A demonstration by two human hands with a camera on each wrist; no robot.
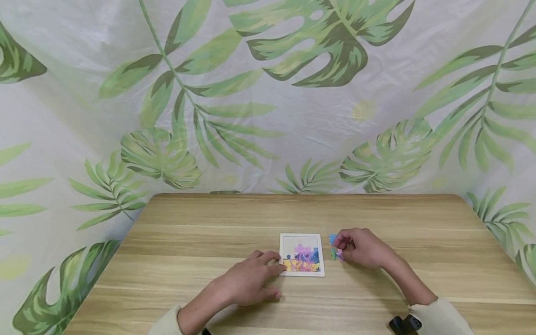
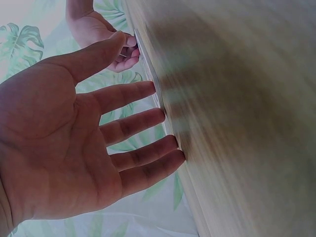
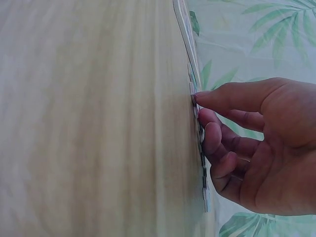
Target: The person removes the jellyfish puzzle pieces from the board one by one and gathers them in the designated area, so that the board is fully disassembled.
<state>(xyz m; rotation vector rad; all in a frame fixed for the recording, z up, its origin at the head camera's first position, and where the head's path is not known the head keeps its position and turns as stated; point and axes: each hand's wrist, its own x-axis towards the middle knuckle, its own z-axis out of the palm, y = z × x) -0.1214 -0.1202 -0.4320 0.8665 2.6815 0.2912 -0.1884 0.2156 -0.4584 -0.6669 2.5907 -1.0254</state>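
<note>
A square white-framed jigsaw puzzle tray (image 1: 302, 235) lies on the table, its lower part filled with yellow, pink and blue pieces and its upper part bare. My left hand (image 1: 254, 278) has its fingers spread, with fingertips against the tray's left edge; the left wrist view shows its palm (image 2: 59, 143). Just right of the tray, my right hand (image 1: 363, 248) bends over loose pieces and pinches a pink puzzle piece (image 1: 339, 255) between thumb and forefinger, low at the tabletop. In the right wrist view, the right hand's (image 3: 256, 143) other fingers curl beside a row of pieces.
A blue puzzle piece (image 1: 332, 239) and a green puzzle piece (image 1: 333, 254) lie beside the right hand. The wooden table (image 1: 201, 218) reaches back to a leaf-printed cloth (image 1: 251, 116). A black device (image 1: 405, 324) sits at the right wrist.
</note>
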